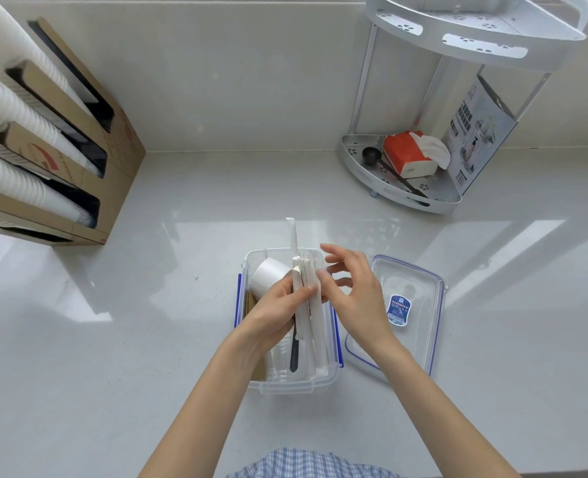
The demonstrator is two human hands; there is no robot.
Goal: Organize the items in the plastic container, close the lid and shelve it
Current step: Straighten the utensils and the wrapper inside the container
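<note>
A clear plastic container (287,386) with blue latches sits on the counter in front of me. Inside lie a white paper cup (268,277), a black utensil (293,353) and clear cups. My left hand (273,313) grips a bundle of paper-wrapped straws (308,326) above the container; one wrapped straw (292,236) sticks out past the far rim. My right hand (349,288) touches the bundle's right side with thumb and fingertips, the other fingers spread. The clear lid (416,298) with blue seal and blue sticker lies flat just right of the container.
A silver two-tier corner shelf (399,198) stands at the back right, its lower tier holding an orange tissue pack (406,153), a black scoop and a printed card. A cardboard dispenser (89,181) with stacks of white cups stands at the left.
</note>
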